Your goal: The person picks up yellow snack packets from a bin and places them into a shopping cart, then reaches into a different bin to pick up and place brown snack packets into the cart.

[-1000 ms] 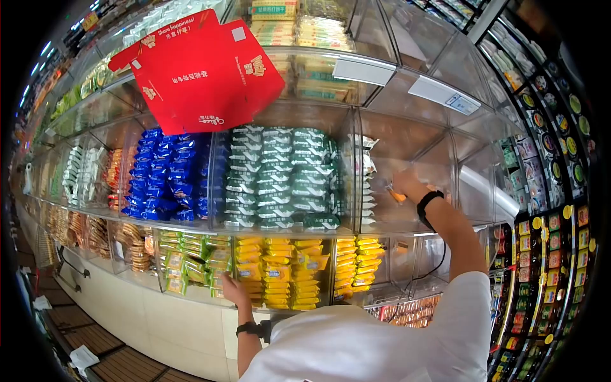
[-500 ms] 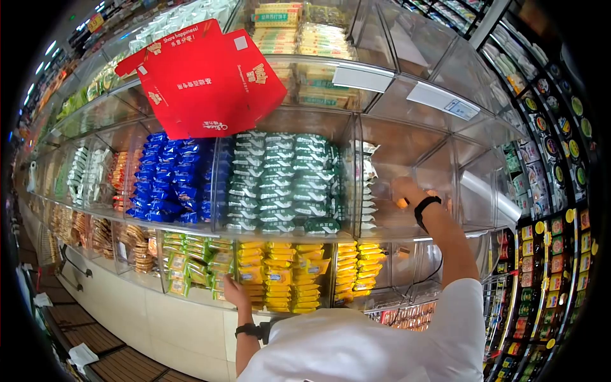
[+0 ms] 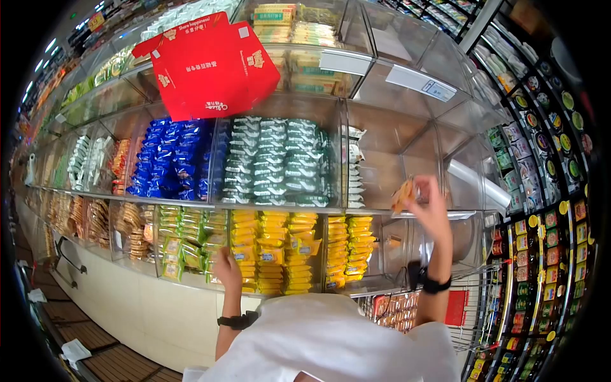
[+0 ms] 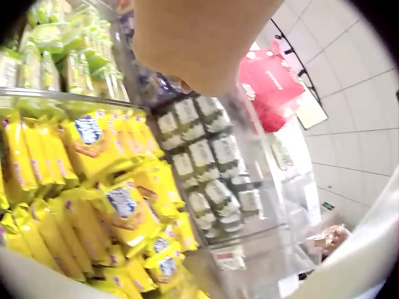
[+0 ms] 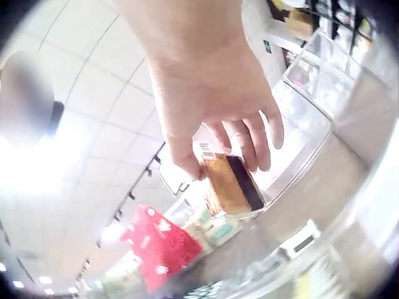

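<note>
My right hand (image 3: 431,207) pinches a clear-wrapped brown snack (image 3: 403,196) above the front edge of a nearly bare compartment. In the right wrist view, the hand (image 5: 209,93) holds that snack (image 5: 229,185), with a dark band and a barcode, between thumb and fingers. The left hand (image 3: 227,268) is at the lower bins, between green packets (image 3: 184,245) and yellow packets (image 3: 270,245); whether it touches any is unclear. The left wrist view shows part of that hand or wrist (image 4: 193,37) above yellow packets (image 4: 124,205), its fingers hidden.
A red card sign (image 3: 213,70) stands over blue packets (image 3: 168,159) and dark green packets (image 3: 273,162). White packets (image 3: 355,169) line the compartment's left side. Clear dividers separate the bins. A cart with a red panel (image 3: 456,307) is at lower right; stocked shelves (image 3: 547,254) stand on the right.
My right hand has lifted out of the compartment toward me, with the wrapped snack now in plain view. The left hand has shifted slightly left, and the head view has moved a little.
</note>
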Tool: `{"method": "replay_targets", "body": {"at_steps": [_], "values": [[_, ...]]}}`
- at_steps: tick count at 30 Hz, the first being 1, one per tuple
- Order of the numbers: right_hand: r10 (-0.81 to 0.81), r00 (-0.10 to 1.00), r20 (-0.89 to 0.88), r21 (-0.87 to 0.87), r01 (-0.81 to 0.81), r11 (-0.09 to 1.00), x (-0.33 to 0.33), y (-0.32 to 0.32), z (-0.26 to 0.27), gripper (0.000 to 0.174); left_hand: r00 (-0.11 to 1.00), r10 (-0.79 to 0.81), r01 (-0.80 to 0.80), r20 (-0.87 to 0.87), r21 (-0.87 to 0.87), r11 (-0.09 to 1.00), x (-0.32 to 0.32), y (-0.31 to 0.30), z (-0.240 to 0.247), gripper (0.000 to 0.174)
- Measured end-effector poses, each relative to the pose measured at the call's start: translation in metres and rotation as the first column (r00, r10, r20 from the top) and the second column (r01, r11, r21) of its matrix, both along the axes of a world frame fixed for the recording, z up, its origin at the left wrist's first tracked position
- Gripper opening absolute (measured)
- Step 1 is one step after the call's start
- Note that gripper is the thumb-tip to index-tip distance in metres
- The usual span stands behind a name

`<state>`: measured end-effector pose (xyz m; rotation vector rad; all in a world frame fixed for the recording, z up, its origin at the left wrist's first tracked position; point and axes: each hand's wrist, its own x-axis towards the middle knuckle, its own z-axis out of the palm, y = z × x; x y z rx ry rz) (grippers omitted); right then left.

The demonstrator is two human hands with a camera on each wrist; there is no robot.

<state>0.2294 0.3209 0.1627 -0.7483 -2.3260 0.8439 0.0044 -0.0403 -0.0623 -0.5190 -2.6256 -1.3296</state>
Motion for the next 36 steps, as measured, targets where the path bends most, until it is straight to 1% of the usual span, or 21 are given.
{"method": "replay_targets", "body": {"at_steps": [1, 2, 3, 4, 5, 6, 7, 8, 11, 12, 14, 16, 17, 18, 19, 20, 21, 27, 30, 33, 36], "values": [[0.079, 0.996, -0.03, -0.124, -0.082, 0.989, 0.011, -0.024, -0.001, 0.042, 0.998, -0.061, 0.061, 0.009, 0.017, 0.998, 0.004, 0.008, 0.02, 0.019], [0.152, 0.974, -0.17, -0.293, -0.198, 0.936, 0.019, -0.039, -0.023, 0.044, 0.977, -0.164, 0.166, 0.139, -0.003, 0.986, 0.007, 0.017, 0.035, 0.018], [0.162, 0.948, -0.273, -0.505, -0.285, 0.815, 0.024, -0.056, -0.041, 0.044, 0.928, -0.258, 0.271, 0.269, -0.01, 0.963, 0.012, 0.027, 0.048, 0.017], [0.146, 0.917, -0.372, -0.673, -0.375, 0.638, 0.025, -0.073, -0.058, 0.044, 0.922, -0.356, 0.367, 0.154, -0.052, 0.929, 0.021, 0.041, 0.059, 0.016], [0.07, 0.86, -0.506, -0.784, -0.492, 0.377, 0.024, -0.087, -0.078, 0.048, 0.861, -0.471, 0.475, 0.194, 0.026, 0.88, 0.03, 0.054, 0.075, 0.015], [-0.055, 0.827, -0.559, -0.815, -0.536, 0.22, 0.028, -0.097, -0.113, 0.052, 0.791, -0.589, 0.576, 0.166, 0.123, 0.808, 0.038, 0.065, 0.066, 0.017], [-0.136, 0.854, -0.503, -0.865, -0.497, 0.075, 0.029, -0.106, -0.132, 0.052, 0.736, -0.652, 0.649, 0.183, 0.088, 0.756, 0.046, 0.075, 0.074, 0.018], [-0.108, 0.861, -0.496, -0.868, -0.496, 0.032, 0.025, -0.117, -0.133, 0.047, 0.675, -0.709, 0.716, 0.204, 0.054, 0.696, 0.055, 0.084, 0.081, 0.019], [-0.13, 0.91, -0.393, -0.915, -0.402, -0.046, 0.028, -0.134, -0.161, 0.043, 0.568, -0.82, 0.803, 0.066, 0.171, 0.57, 0.077, 0.103, 0.086, 0.02], [-0.175, 0.908, -0.381, -0.91, -0.402, -0.104, 0.032, -0.138, -0.173, 0.041, 0.537, -0.839, 0.827, 0.086, 0.142, 0.544, 0.081, 0.104, 0.086, 0.021], [-0.276, 0.867, -0.414, -0.87, -0.466, -0.16, 0.037, -0.149, -0.184, 0.04, 0.474, -0.871, 0.87, 0.127, 0.086, 0.486, 0.088, 0.102, 0.085, 0.021], [-0.393, 0.827, -0.402, -0.834, -0.508, -0.216, 0.035, -0.161, -0.181, 0.039, 0.467, -0.872, 0.874, 0.148, 0.072, 0.481, 0.091, 0.098, 0.081, 0.021], [-0.392, 0.813, -0.429, -0.799, -0.545, -0.255, 0.035, -0.166, -0.178, 0.041, 0.465, -0.87, 0.875, 0.161, 0.064, 0.48, 0.093, 0.096, 0.079, 0.022], [-0.394, 0.799, -0.455, -0.76, -0.579, -0.295, 0.036, -0.17, -0.176, 0.042, 0.511, -0.856, 0.855, 0.077, 0.06, 0.515, 0.095, 0.095, 0.079, 0.017], [-0.396, 0.782, -0.48, -0.718, -0.61, -0.334, 0.037, -0.174, -0.174, 0.043, 0.502, -0.863, 0.861, 0.053, 0.063, 0.505, 0.096, 0.093, 0.074, 0.017], [-0.41, 0.791, -0.454, -0.735, -0.593, -0.33, 0.037, -0.178, -0.171, 0.048, 0.493, -0.87, 0.867, 0.029, 0.067, 0.494, 0.096, 0.092, 0.066, 0.016], [-0.415, 0.787, -0.457, -0.727, -0.599, -0.335, 0.038, -0.179, -0.172, 0.048, 0.484, -0.875, 0.873, 0.005, 0.071, 0.483, 0.097, 0.092, 0.064, 0.015], [-0.444, 0.777, -0.446, -0.701, -0.612, -0.367, 0.047, -0.181, -0.179, 0.05, 0.47, -0.876, 0.876, 0.11, 0.066, 0.478, 0.103, 0.09, 0.058, 0.01], [-0.449, 0.775, -0.446, -0.687, -0.617, -0.383, 0.051, -0.18, -0.184, 0.05, 0.45, -0.883, 0.886, 0.132, 0.057, 0.46, 0.104, 0.091, 0.057, 0.009], [-0.441, 0.767, -0.465, -0.674, -0.63, -0.386, 0.054, -0.177, -0.184, 0.05, 0.417, -0.894, 0.906, 0.166, 0.007, 0.424, 0.104, 0.092, 0.062, 0.01], [-0.436, 0.751, -0.496, -0.652, -0.654, -0.384, 0.056, -0.173, -0.184, 0.049, 0.391, -0.91, 0.916, 0.137, 0.042, 0.4, 0.104, 0.096, 0.064, 0.01]]}}
